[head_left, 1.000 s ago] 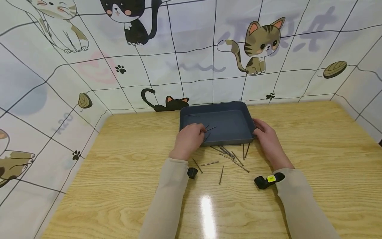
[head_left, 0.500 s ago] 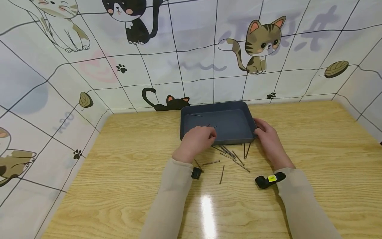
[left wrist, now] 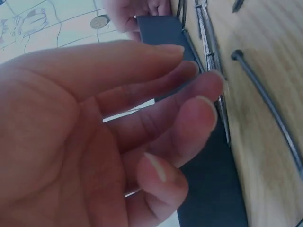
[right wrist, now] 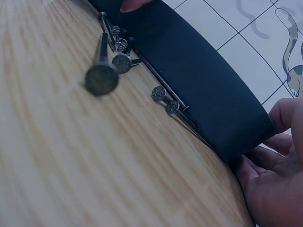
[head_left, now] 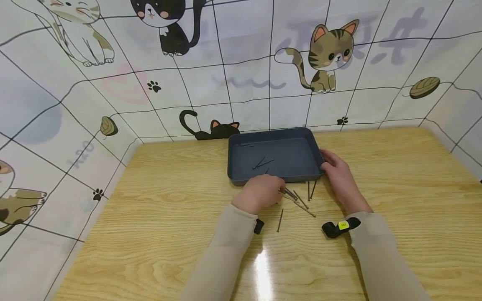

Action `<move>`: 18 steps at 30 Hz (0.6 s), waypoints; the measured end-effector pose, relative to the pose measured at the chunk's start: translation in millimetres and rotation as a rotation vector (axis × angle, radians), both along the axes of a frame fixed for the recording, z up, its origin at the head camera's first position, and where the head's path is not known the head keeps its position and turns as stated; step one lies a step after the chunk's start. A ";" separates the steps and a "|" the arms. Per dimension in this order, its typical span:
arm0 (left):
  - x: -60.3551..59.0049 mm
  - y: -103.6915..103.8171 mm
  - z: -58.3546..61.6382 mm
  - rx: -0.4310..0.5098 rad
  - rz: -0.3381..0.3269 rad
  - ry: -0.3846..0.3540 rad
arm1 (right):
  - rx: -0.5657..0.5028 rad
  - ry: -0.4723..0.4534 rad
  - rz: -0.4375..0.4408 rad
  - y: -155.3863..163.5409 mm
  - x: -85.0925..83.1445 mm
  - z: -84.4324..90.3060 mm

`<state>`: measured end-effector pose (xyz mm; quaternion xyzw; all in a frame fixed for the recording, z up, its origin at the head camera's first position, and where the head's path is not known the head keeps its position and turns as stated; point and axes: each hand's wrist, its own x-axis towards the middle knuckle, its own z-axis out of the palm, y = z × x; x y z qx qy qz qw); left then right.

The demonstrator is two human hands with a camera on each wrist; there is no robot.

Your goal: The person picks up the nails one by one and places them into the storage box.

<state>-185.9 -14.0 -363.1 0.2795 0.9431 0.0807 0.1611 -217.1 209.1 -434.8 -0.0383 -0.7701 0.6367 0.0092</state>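
My left hand [head_left: 261, 194] is low at the front wall of a dark blue-grey tray [head_left: 295, 154], with its fingertips beside a cluster of loose nails [head_left: 290, 194]. In the left wrist view its fingers are loosely curved, thumb apart, and nothing shows between them; a nail [left wrist: 271, 106] lies on the wood to one side. My right hand [head_left: 340, 179] grips the tray's near right corner, thumb at the rim; the right wrist view has its fingers around the corner [right wrist: 236, 146]. Several nails [head_left: 265, 163] lie inside the tray.
The wooden table [head_left: 169, 209] carries the tray near its back edge. A single nail [head_left: 280, 220] lies closer to me than the cluster. Behind the table stands a wall covering [head_left: 248, 75] with printed cats. A small black camera [head_left: 331, 230] sits at my right wrist.
My left hand has moved from inside the tray, over its front wall, down and right to the nails on the table. My right hand has stayed at the tray's corner.
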 end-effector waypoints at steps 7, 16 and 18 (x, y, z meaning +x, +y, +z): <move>2.6 7.4 -9.4 -0.090 0.002 0.081 | 0.004 0.005 -0.009 -0.3 0.5 0.1; 5.3 11.7 -12.1 -0.138 0.015 0.123 | 0.007 0.008 -0.002 0.6 0.5 -0.7; 5.4 11.7 -12.4 -0.147 0.018 0.132 | 0.010 0.007 -0.005 0.6 0.3 -0.6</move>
